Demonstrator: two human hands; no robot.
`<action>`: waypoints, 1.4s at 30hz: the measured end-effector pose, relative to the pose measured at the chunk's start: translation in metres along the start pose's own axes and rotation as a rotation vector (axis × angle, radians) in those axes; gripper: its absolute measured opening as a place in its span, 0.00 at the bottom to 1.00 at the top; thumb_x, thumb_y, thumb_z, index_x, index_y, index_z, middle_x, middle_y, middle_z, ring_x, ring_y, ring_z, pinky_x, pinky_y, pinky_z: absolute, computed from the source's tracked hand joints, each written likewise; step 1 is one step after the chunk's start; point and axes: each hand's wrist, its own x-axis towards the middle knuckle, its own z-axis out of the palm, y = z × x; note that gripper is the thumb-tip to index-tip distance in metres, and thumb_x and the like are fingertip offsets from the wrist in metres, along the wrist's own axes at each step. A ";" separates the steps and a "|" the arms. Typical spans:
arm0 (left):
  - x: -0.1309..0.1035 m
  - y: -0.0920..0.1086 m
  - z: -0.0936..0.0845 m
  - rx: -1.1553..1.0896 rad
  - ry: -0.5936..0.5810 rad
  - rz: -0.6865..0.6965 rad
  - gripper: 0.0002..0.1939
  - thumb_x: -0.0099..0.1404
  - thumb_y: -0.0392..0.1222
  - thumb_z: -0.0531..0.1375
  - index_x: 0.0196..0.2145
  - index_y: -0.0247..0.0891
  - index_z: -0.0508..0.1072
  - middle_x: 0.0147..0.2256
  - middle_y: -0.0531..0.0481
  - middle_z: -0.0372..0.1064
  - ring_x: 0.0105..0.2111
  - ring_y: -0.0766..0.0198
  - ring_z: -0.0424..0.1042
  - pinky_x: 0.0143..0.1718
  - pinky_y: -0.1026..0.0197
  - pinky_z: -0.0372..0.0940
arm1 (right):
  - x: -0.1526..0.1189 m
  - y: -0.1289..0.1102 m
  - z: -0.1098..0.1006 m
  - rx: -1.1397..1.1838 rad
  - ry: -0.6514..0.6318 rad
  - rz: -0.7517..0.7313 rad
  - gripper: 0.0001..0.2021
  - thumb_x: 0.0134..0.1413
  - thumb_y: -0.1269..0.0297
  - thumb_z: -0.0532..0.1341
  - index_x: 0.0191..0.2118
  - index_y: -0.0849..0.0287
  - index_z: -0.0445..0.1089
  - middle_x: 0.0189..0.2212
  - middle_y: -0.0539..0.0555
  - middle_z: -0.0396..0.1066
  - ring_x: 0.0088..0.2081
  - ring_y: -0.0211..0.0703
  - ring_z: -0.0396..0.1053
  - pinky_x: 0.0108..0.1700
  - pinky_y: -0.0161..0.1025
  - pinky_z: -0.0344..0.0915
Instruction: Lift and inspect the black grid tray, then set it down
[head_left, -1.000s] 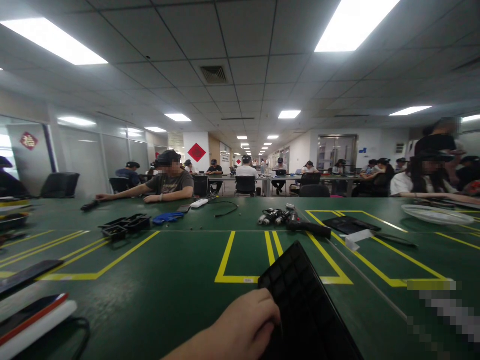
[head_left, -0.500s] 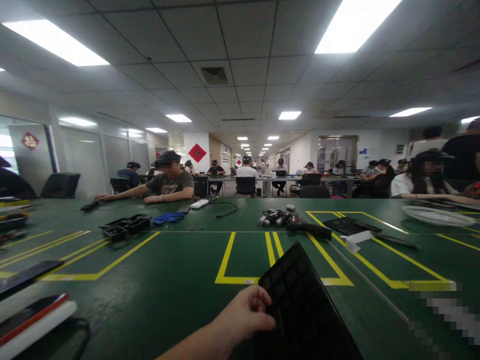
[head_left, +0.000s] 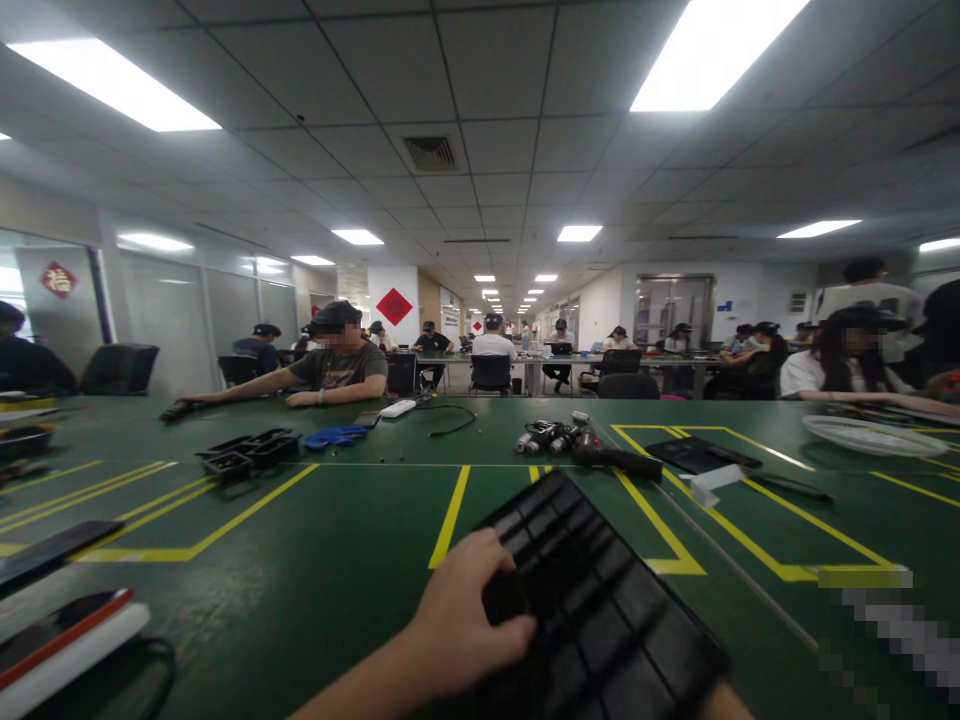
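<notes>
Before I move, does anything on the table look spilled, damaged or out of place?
Nothing looks clearly spilled or damaged. Two oddities: a bent white slip lies across the yellow tape at right, and tiny dark specks sit loose near the blue glove-like item.

So it's a big open office, pretty dim up at the gray tiled ceiling (head_left: 495, 65), with bright light panels (head_left: 720, 50) running back in rows and a square vent (head_left: 430, 153) between them. White walls (head_left: 600, 305) on the right, glass partitions (head_left: 161, 320) on the left, and a red diamond sign (head_left: 394, 307) on a white pillar (head_left: 380, 280). Black office chairs (head_left: 120, 370) sit around, plus long tables (head_left: 540, 368) further back.
</notes>
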 end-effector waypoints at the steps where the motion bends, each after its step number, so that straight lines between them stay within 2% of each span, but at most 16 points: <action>1: 0.006 -0.010 -0.010 0.070 0.062 -0.059 0.12 0.46 0.43 0.60 0.30 0.38 0.66 0.36 0.48 0.65 0.37 0.58 0.64 0.39 0.59 0.58 | 0.006 0.007 -0.006 -0.020 0.010 0.024 0.14 0.46 0.62 0.57 0.42 0.55 0.65 0.45 0.56 0.66 0.47 0.50 0.63 0.48 0.51 0.62; 4: 0.026 -0.057 -0.049 0.324 0.205 -0.302 0.14 0.53 0.50 0.54 0.31 0.36 0.67 0.35 0.46 0.67 0.37 0.56 0.66 0.37 0.59 0.59 | 0.017 0.034 -0.032 -0.195 0.086 0.167 0.14 0.45 0.66 0.53 0.41 0.58 0.62 0.45 0.60 0.65 0.47 0.51 0.62 0.52 0.52 0.57; 6: 0.034 -0.095 -0.075 0.471 0.215 -0.511 0.20 0.54 0.55 0.51 0.32 0.35 0.69 0.38 0.42 0.69 0.39 0.53 0.68 0.37 0.58 0.59 | 0.021 0.051 -0.046 -0.320 0.118 0.264 0.14 0.47 0.62 0.52 0.42 0.58 0.61 0.43 0.60 0.65 0.45 0.51 0.63 0.49 0.51 0.57; 8: 0.036 -0.131 -0.095 0.533 0.165 -0.694 0.25 0.54 0.58 0.50 0.32 0.31 0.72 0.39 0.35 0.70 0.41 0.47 0.68 0.37 0.56 0.60 | 0.021 0.063 -0.053 -0.416 0.084 0.335 0.13 0.48 0.62 0.50 0.41 0.57 0.62 0.42 0.59 0.66 0.45 0.52 0.63 0.47 0.52 0.58; 10: 0.032 -0.159 -0.107 0.547 0.130 -0.788 0.27 0.53 0.58 0.50 0.30 0.28 0.73 0.38 0.30 0.70 0.40 0.43 0.69 0.36 0.53 0.61 | 0.021 0.067 -0.053 -0.499 0.054 0.359 0.12 0.49 0.63 0.49 0.40 0.55 0.62 0.41 0.57 0.67 0.46 0.53 0.63 0.47 0.54 0.56; 13: 0.023 -0.182 -0.115 0.542 0.085 -0.856 0.26 0.53 0.57 0.51 0.28 0.27 0.74 0.37 0.29 0.71 0.38 0.42 0.70 0.34 0.53 0.62 | 0.020 0.064 -0.047 -0.579 0.069 0.344 0.13 0.49 0.63 0.49 0.41 0.54 0.62 0.43 0.56 0.68 0.48 0.52 0.62 0.49 0.55 0.54; 16: 0.018 -0.184 -0.115 0.568 0.060 -0.863 0.25 0.54 0.56 0.51 0.28 0.29 0.75 0.37 0.29 0.71 0.37 0.42 0.70 0.32 0.52 0.63 | 0.019 0.059 -0.046 -0.599 0.067 0.332 0.13 0.49 0.64 0.49 0.42 0.54 0.62 0.43 0.55 0.69 0.48 0.50 0.63 0.48 0.53 0.54; 18: 0.018 -0.177 -0.111 0.626 0.067 -0.812 0.25 0.55 0.54 0.50 0.29 0.28 0.74 0.37 0.28 0.70 0.39 0.40 0.69 0.35 0.50 0.62 | 0.019 0.058 -0.047 -0.598 0.065 0.334 0.13 0.49 0.64 0.49 0.42 0.54 0.63 0.43 0.55 0.69 0.48 0.50 0.63 0.48 0.52 0.54; 20: 0.019 -0.165 -0.103 0.692 0.082 -0.716 0.23 0.59 0.48 0.47 0.32 0.26 0.74 0.39 0.28 0.68 0.42 0.41 0.67 0.40 0.49 0.60 | 0.019 0.058 -0.048 -0.594 0.068 0.336 0.13 0.49 0.64 0.49 0.42 0.54 0.62 0.43 0.55 0.69 0.48 0.50 0.63 0.48 0.52 0.54; 24: 0.010 -0.140 -0.069 0.708 0.036 -0.489 0.22 0.61 0.32 0.41 0.44 0.29 0.69 0.44 0.37 0.66 0.45 0.55 0.67 0.45 0.58 0.58 | 0.020 0.059 -0.049 -0.583 0.074 0.333 0.14 0.49 0.62 0.49 0.42 0.53 0.62 0.43 0.54 0.68 0.48 0.51 0.63 0.48 0.53 0.54; 27: -0.005 -0.127 -0.044 0.638 -0.062 -0.387 0.23 0.61 0.31 0.41 0.48 0.32 0.67 0.47 0.39 0.64 0.46 0.58 0.66 0.46 0.59 0.58 | 0.020 0.058 -0.048 -0.575 0.076 0.332 0.13 0.49 0.63 0.49 0.42 0.52 0.63 0.43 0.54 0.68 0.48 0.51 0.63 0.48 0.53 0.54; 30: -0.013 -0.120 -0.034 0.603 -0.100 -0.364 0.20 0.63 0.37 0.42 0.45 0.32 0.68 0.44 0.39 0.65 0.40 0.58 0.69 0.42 0.58 0.60 | 0.020 0.058 -0.048 -0.566 0.075 0.331 0.13 0.49 0.62 0.49 0.42 0.52 0.63 0.44 0.54 0.68 0.48 0.51 0.62 0.48 0.54 0.54; 33: -0.014 -0.119 -0.036 0.619 -0.098 -0.384 0.18 0.64 0.41 0.43 0.39 0.31 0.69 0.39 0.39 0.66 0.35 0.58 0.69 0.37 0.59 0.61 | 0.020 0.060 -0.048 -0.563 0.075 0.329 0.14 0.49 0.61 0.49 0.42 0.53 0.62 0.44 0.55 0.68 0.48 0.51 0.62 0.49 0.55 0.53; 37: -0.015 -0.127 -0.041 0.614 -0.119 -0.371 0.18 0.64 0.45 0.44 0.30 0.34 0.69 0.32 0.42 0.68 0.34 0.57 0.69 0.38 0.58 0.60 | 0.019 0.063 -0.049 -0.558 0.068 0.322 0.14 0.49 0.60 0.49 0.43 0.52 0.62 0.45 0.54 0.67 0.49 0.51 0.62 0.48 0.55 0.54; 40: -0.017 -0.134 -0.042 0.498 -0.045 -0.360 0.16 0.62 0.47 0.49 0.23 0.36 0.68 0.26 0.47 0.66 0.30 0.58 0.68 0.35 0.59 0.59 | 0.019 0.064 -0.048 -0.562 0.071 0.328 0.14 0.49 0.60 0.49 0.43 0.52 0.62 0.44 0.54 0.68 0.49 0.51 0.62 0.48 0.54 0.54; 42: -0.014 -0.137 -0.045 0.216 0.081 -0.463 0.15 0.58 0.47 0.54 0.18 0.37 0.66 0.21 0.51 0.64 0.25 0.61 0.66 0.30 0.61 0.58 | 0.020 0.064 -0.048 -0.564 0.066 0.334 0.14 0.50 0.61 0.49 0.43 0.52 0.62 0.44 0.54 0.68 0.49 0.51 0.62 0.48 0.54 0.54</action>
